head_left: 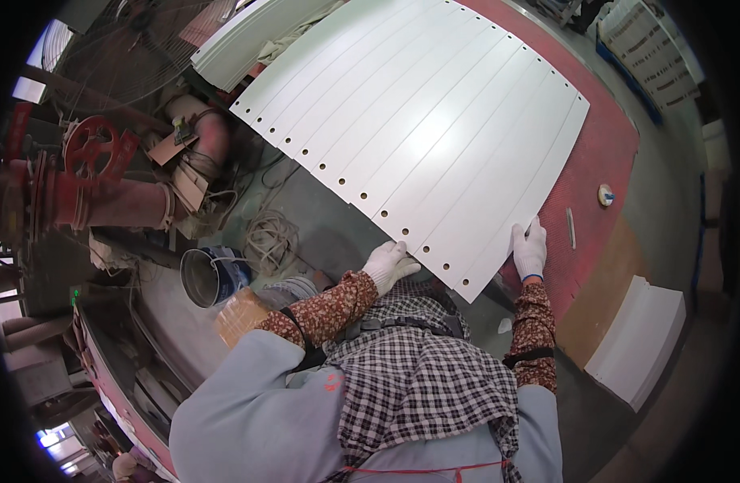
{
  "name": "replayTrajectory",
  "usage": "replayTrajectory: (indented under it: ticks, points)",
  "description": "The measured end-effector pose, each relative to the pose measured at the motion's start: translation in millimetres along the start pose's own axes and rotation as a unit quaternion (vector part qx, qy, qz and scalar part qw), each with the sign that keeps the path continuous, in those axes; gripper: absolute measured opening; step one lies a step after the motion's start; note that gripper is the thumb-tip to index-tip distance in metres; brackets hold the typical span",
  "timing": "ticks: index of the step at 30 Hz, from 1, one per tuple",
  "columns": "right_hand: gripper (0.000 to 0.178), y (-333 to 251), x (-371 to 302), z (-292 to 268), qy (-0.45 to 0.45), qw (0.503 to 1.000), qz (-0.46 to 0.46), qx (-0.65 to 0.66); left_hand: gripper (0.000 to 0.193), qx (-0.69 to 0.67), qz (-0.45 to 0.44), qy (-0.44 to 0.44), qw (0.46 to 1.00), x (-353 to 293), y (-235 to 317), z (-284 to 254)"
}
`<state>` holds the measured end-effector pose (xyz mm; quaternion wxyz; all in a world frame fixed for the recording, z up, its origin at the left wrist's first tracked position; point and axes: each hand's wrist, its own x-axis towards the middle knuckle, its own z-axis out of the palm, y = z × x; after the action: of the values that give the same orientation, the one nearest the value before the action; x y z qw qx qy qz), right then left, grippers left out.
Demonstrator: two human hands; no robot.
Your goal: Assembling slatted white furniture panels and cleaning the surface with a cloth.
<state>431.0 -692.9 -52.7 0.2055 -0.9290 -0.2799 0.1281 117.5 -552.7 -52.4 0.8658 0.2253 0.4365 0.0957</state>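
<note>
Long white slats point(434, 133) lie side by side in front of me, each with a round hole near its end. My left hand point(390, 266), in a white glove, is at their near edge, fingers closed over the rim by one of the holes and thumb lower. My right hand point(529, 249), also gloved, grips the long right side of the outermost slat near its close corner. Its fingertips rest along that edge, and the slat's underside is hidden. Beneath the slats is a red table point(603, 145).
A tape roll point(606, 195) and a thin pale strip point(571, 229) lie on the red table. At right sits a stack of white slats point(637, 342) beside brown board point(607, 294). On the left are a metal bucket point(213, 276), coiled hose point(271, 241), red pipework point(116, 197) and a large fan point(136, 48).
</note>
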Motion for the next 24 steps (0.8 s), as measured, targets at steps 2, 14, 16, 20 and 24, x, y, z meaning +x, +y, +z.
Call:
replayTrajectory:
  ticks: [2, 14, 16, 20, 24]
  points:
    - [0.068, -9, 1, -5, -0.037, 0.999, 0.016, 0.004, 0.045, 0.002, 0.010, -0.005, 1.000, 2, 0, -3]
    - [0.063, -7, -3, -6, -0.019, 1.000, 0.015, 0.011, 0.056, 0.072, -0.060, -0.024, 0.995, 0, -1, -4]
    - [0.062, -5, -4, -8, -0.011, 1.000, 0.013, 0.011, 0.057, 0.107, -0.097, -0.048, 0.988, -1, 2, -1]
    - [0.054, -12, -7, -12, -0.023, 0.999, 0.027, 0.015, 0.061, 0.071, -0.102, -0.041, 0.991, 5, 5, -6]
    - [0.059, -19, -9, -16, -0.019, 0.998, 0.036, 0.043, 0.048, 0.069, -0.094, -0.048, 0.992, 5, 10, -3]
